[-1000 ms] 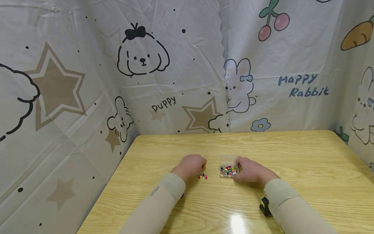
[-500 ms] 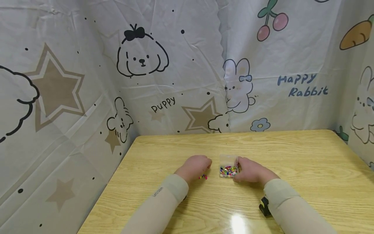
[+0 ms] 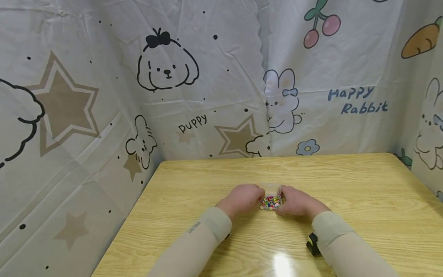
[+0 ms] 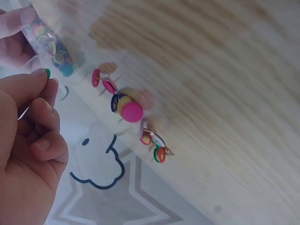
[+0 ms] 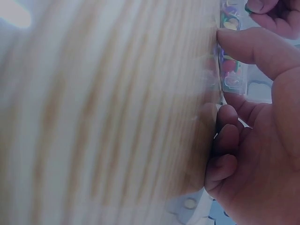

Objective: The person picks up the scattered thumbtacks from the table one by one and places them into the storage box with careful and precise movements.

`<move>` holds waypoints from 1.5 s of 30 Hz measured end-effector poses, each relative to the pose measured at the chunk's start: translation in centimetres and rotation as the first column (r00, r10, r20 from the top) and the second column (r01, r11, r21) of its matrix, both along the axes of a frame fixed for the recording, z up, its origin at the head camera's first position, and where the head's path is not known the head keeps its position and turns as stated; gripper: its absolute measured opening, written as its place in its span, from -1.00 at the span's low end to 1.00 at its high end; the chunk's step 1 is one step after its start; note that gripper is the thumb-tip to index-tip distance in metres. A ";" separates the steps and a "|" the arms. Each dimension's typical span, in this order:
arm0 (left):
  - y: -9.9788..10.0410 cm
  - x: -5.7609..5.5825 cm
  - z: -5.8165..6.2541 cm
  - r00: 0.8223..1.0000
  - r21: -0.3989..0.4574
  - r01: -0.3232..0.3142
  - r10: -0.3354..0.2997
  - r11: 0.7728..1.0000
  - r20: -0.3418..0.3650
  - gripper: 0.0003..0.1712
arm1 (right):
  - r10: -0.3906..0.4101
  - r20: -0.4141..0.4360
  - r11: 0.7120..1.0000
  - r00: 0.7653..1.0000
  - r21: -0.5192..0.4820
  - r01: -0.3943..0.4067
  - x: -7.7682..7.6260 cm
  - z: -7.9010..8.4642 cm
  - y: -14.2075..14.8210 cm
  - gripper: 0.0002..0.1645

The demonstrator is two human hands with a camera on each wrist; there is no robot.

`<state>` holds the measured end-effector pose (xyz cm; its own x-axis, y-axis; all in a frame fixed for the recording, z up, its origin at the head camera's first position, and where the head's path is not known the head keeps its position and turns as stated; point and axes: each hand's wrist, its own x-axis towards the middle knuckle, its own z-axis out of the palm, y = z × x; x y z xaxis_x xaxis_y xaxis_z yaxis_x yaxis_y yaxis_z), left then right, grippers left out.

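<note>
A small clear plastic box (image 3: 264, 208) full of colourful thumbtacks (image 3: 271, 201) stands on the table with its lid (image 3: 272, 189) raised at the back. My right hand (image 3: 297, 202) grips the box's right side between thumb and fingers. At its left edge is my left hand (image 3: 243, 197), pinching a green thumbtack (image 4: 48, 73) between thumb and forefinger; only a bit of the green head shows. Several loose thumbtacks (image 4: 132, 112), pink, blue, white and orange, lie on the wood in the left wrist view. In the head view the left hand and forearm hide them.
The wooden table (image 3: 363, 192) reaches back to a white printed curtain (image 3: 225, 77), which also hangs along the left and right sides. A black strap piece (image 3: 313, 245) shows under the right sleeve. Light glares off the table's front.
My left hand has moved right, from beside the loose thumbtacks to the box's left edge, and now covers those tacks in the head view. The right hand and box have stayed put.
</note>
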<state>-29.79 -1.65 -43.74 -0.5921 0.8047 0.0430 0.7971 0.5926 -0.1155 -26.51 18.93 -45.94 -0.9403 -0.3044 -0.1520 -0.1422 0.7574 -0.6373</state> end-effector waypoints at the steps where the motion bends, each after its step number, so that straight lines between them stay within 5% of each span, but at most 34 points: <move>1: 0.1 0.0 0.0 1.000 0.000 0.001 -0.001 1.000 0.003 -0.84 | 0.001 -0.002 1.000 1.000 0.002 -0.001 0.0 0.0 0.0 -0.48; 23: -0.2 0.2 -0.1 1.000 0.017 -0.003 0.003 1.000 0.003 -0.84 | 0.020 -0.011 1.000 1.000 0.006 -0.020 0.0 0.2 0.1 -0.48; 45: -5.1 -1.5 0.3 0.976 -0.015 -0.191 0.192 0.981 0.105 -0.92 | 0.018 0.010 1.000 1.000 0.012 -0.018 -0.1 -0.1 0.1 -0.46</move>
<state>-31.33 -6.71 -43.43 -0.7362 0.6760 -0.0319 0.6768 0.7351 -0.0401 -26.62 19.05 -46.01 -0.9332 -0.3195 -0.1645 -0.1499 0.7622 -0.6298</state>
